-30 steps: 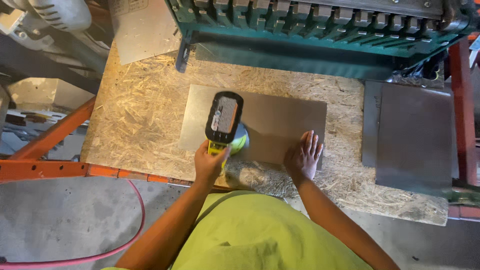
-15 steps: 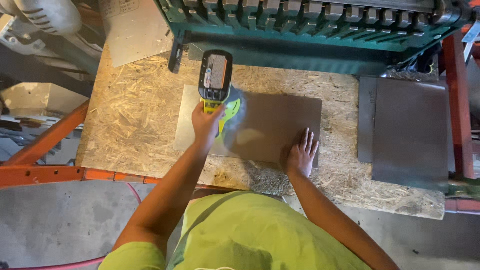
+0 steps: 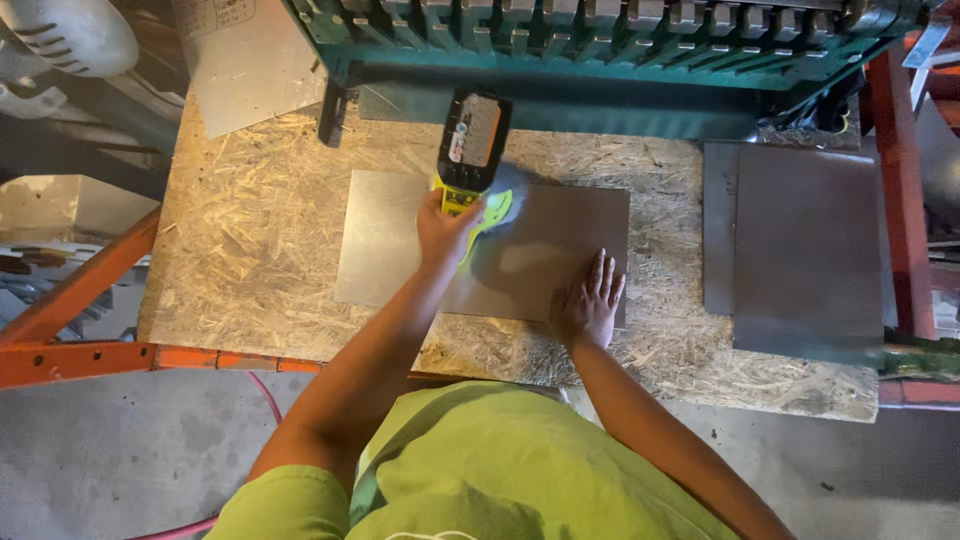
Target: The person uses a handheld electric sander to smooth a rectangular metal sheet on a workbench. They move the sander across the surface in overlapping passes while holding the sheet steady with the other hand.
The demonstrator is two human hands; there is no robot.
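Left hand (image 3: 443,228) has its grip clenched around the handle of a cordless power tool (image 3: 472,152) (yellow-green body, dark battery pack on top, working end blurred so tool type cannot tell). Tool sits over the upper middle of a flat metal sheet (image 3: 390,240) that lies on the chipboard surface (image 3: 260,240). Right hand (image 3: 588,302) lies flat, fingers spread, palm down on the sheet's lower right corner, grip released, pressing not grasping. Sheet is roughly centred on the surface, near the front edge, long side left to right.

Around: green metal machine (image 3: 620,50) with a row of blocky segments spans the back of the surface, close behind the tool's top. Stack of darker metal sheets (image 3: 810,250) lies to the right, apart from the worked sheet. Another light sheet (image 3: 250,60) leans at back left. Orange steel frame (image 3: 80,355) runs under the front left edge and up the right side. Red hose (image 3: 268,392) on the concrete floor (image 3: 120,450) below. Person's green shirt (image 3: 500,470) fills the bottom centre (hides the front edge of the surface there).
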